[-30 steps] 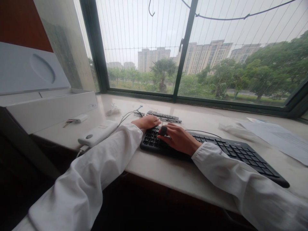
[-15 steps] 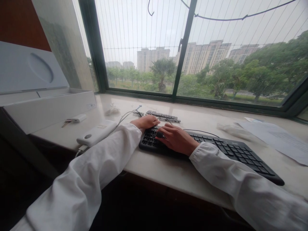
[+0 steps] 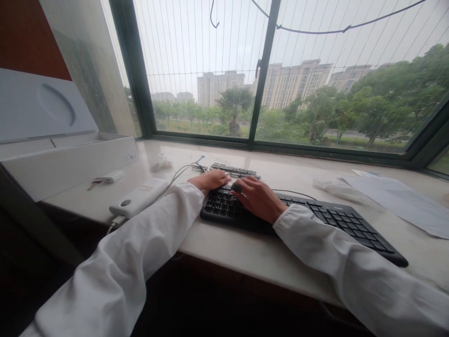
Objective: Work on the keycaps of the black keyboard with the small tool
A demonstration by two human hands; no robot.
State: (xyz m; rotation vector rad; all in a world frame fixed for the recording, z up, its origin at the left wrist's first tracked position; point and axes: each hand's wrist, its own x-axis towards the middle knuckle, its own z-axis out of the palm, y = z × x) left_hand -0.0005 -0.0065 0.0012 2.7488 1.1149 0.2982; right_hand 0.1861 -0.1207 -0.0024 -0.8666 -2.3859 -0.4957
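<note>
"What's changed?"

"I see the right hand point(image 3: 258, 199) pinching a dark piece point(image 3: 236, 187) (keycap, perhaps), now higher over the keyboard point(image 3: 345, 220), seemingly lifted clear."

"And the left hand point(image 3: 210, 179)?"

"Fingers bent at the keyboard's far edge; their hold, I can't tell."

The keyboard point(image 3: 351, 221) is black, the sleeves point(image 3: 119, 255) plain white.

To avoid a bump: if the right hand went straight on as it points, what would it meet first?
Probably the left hand, at the far edge of the keyboard; depth between it and the right hand is unclear.
</note>
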